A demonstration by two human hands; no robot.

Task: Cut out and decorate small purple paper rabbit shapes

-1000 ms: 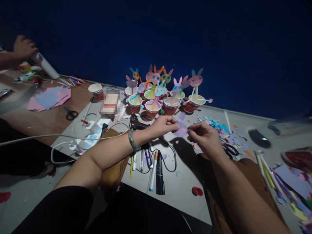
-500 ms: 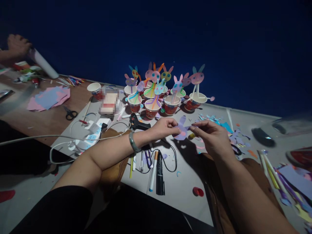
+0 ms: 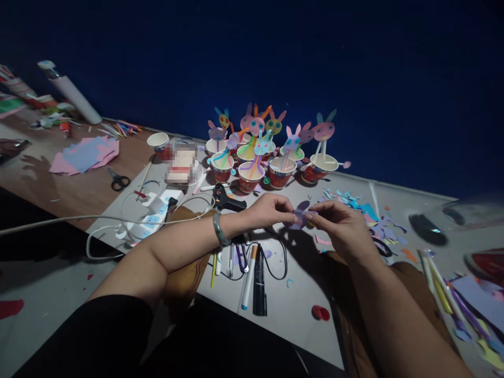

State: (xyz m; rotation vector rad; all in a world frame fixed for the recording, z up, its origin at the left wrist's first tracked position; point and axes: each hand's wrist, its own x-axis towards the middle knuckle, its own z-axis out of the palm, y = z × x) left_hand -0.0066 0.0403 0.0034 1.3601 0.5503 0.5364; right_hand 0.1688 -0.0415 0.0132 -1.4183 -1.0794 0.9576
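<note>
A small lavender paper rabbit head (image 3: 298,226) is held over the table, seen at a slant, with one ear standing up at its back. My left hand (image 3: 273,211) pinches its left side between thumb and fingers. At its right, my right hand (image 3: 342,223) has thumb and fingertips closed on a small lavender paper ear (image 3: 312,212) that meets the head; whether it is stuck on cannot be seen. Beyond my hands, several paper cups (image 3: 251,181) stand with coloured paper rabbits in them. A black glue gun (image 3: 230,200) lies just behind my left wrist.
Markers (image 3: 259,283) and a purple-handled cutter (image 3: 241,254) lie below my hands. A white power strip (image 3: 151,220) with cables is at left, near black scissors (image 3: 118,181) and stacked paper (image 3: 88,155). Blue paper scraps (image 3: 354,205) spread at right. A red cap (image 3: 321,313) sits near the front edge.
The rabbit head has tipped from facing me to a flatter slant, and my hands have come closer together. The other person's hand at far left has left the white tube.
</note>
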